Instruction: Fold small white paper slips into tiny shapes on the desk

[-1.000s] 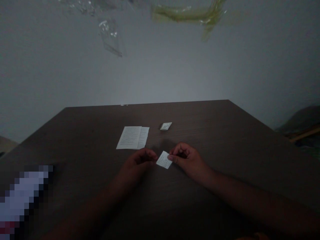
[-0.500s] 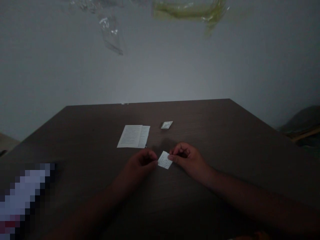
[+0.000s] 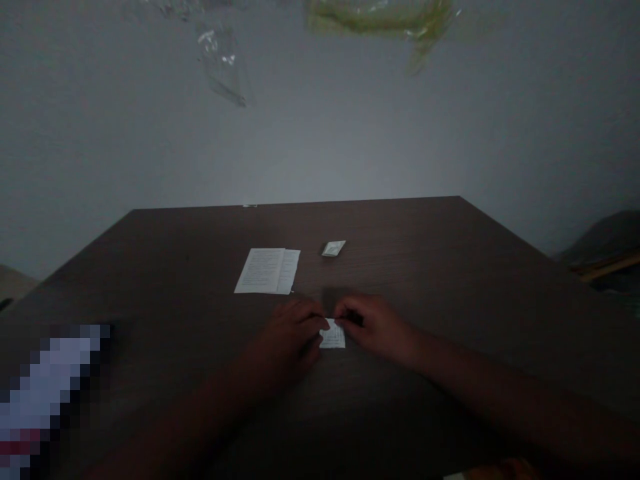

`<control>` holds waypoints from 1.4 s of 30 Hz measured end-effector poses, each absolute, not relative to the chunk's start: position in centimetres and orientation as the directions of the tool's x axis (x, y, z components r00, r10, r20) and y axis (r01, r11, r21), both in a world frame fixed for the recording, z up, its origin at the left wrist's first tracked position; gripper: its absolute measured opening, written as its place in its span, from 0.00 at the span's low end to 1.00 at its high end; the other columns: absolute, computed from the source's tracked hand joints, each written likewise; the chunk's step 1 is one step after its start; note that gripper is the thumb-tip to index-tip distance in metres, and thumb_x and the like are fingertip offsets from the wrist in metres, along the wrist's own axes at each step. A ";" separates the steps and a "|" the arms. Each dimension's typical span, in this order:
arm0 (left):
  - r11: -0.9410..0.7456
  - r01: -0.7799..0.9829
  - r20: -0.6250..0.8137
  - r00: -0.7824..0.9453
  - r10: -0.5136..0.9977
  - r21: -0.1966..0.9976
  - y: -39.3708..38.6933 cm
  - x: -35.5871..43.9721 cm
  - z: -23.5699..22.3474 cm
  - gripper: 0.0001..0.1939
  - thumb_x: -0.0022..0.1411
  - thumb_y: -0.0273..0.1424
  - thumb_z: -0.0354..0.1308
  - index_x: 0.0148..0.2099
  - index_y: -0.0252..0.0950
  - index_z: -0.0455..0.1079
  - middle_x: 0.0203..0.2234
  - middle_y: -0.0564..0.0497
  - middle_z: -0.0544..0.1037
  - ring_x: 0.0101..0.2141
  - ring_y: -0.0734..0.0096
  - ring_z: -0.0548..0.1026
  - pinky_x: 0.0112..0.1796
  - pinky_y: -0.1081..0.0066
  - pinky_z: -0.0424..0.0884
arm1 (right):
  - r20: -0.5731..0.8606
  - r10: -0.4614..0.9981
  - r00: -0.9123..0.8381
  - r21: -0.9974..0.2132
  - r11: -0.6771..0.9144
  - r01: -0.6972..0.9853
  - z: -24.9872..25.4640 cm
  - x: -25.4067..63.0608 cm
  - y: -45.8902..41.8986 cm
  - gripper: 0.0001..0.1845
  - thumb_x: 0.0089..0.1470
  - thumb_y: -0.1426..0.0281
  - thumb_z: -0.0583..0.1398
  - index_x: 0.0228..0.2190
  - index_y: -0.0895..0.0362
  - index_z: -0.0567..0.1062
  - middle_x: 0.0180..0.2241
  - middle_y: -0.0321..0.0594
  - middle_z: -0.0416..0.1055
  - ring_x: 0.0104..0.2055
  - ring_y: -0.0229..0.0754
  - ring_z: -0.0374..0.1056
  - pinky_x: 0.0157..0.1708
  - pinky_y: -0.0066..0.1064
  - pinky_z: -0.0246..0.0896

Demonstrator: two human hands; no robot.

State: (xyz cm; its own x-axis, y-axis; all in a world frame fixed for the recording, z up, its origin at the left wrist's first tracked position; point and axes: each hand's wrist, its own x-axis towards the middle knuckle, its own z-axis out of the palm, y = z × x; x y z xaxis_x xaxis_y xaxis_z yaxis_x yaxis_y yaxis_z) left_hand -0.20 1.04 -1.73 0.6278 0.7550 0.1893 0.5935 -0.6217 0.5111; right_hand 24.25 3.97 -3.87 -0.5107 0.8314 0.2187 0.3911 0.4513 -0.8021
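On tbl (image 3: 410,247), L fingers (image 3: 314,325) + R fingers (image 3: 346,306) pinch sm. paper (image 3: 335,339); squarish, near edge crosswise.

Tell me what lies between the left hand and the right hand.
In the head view, a small white paper with printing on it lies between the left hand, at its left side, and the right hand, at its upper edge.
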 end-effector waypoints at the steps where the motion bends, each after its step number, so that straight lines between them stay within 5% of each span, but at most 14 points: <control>1: -0.631 0.608 0.165 0.644 0.747 0.483 1.0 -0.2 -1.5 0.16 0.67 0.20 0.58 0.52 0.38 0.80 0.54 0.42 0.82 0.56 0.46 0.78 0.58 0.47 0.73 | 0.237 0.817 -0.526 -0.775 0.485 0.406 -4.0 24.3 4.0 0.09 0.61 0.78 0.64 0.34 0.52 0.78 0.34 0.35 0.78 0.36 0.42 0.71 0.41 0.35 0.66; 11: -0.638 0.698 -0.007 0.676 0.737 0.324 0.3 0.4 -0.3 0.17 0.68 0.24 0.62 0.57 0.38 0.81 0.56 0.41 0.83 0.59 0.41 0.78 0.60 0.42 0.71 | 0.314 0.758 -0.572 -0.584 0.629 0.514 -4.6 23.6 3.7 0.08 0.62 0.78 0.65 0.38 0.53 0.75 0.40 0.43 0.75 0.47 0.51 0.71 0.50 0.44 0.68; 21: -0.690 0.707 -0.014 0.700 0.714 0.154 -0.9 1.1 -0.5 0.16 0.71 0.28 0.61 0.59 0.34 0.79 0.56 0.36 0.83 0.57 0.42 0.78 0.57 0.46 0.72 | 0.290 0.838 -0.462 -0.572 0.539 0.618 -4.4 23.0 3.6 0.10 0.57 0.78 0.66 0.33 0.52 0.73 0.36 0.39 0.73 0.43 0.48 0.70 0.44 0.40 0.65; 28: -0.689 0.702 0.010 0.699 0.715 0.178 -0.8 1.0 -0.5 0.17 0.69 0.27 0.64 0.59 0.35 0.79 0.58 0.37 0.83 0.58 0.41 0.79 0.58 0.45 0.70 | 0.297 0.866 -0.401 -0.537 0.499 0.680 -4.9 23.7 5.4 0.09 0.57 0.78 0.64 0.32 0.52 0.74 0.35 0.40 0.74 0.41 0.47 0.70 0.42 0.38 0.64; 33: -0.669 0.722 -0.028 0.683 0.730 0.175 -0.9 0.8 -0.1 0.20 0.71 0.27 0.62 0.63 0.35 0.78 0.61 0.36 0.82 0.61 0.40 0.78 0.58 0.41 0.70 | 0.328 0.878 -0.348 -0.628 0.478 0.615 -4.7 25.0 6.6 0.10 0.57 0.78 0.65 0.31 0.52 0.73 0.34 0.37 0.73 0.39 0.46 0.70 0.42 0.37 0.63; 42: -0.639 0.750 -0.015 0.650 0.759 0.167 -1.7 1.4 -0.7 0.23 0.71 0.33 0.64 0.66 0.37 0.76 0.61 0.37 0.81 0.59 0.41 0.77 0.58 0.43 0.71 | 0.302 0.777 -0.552 -0.612 0.602 0.513 -4.4 24.6 5.0 0.07 0.62 0.76 0.67 0.32 0.53 0.79 0.33 0.38 0.74 0.38 0.45 0.70 0.42 0.37 0.65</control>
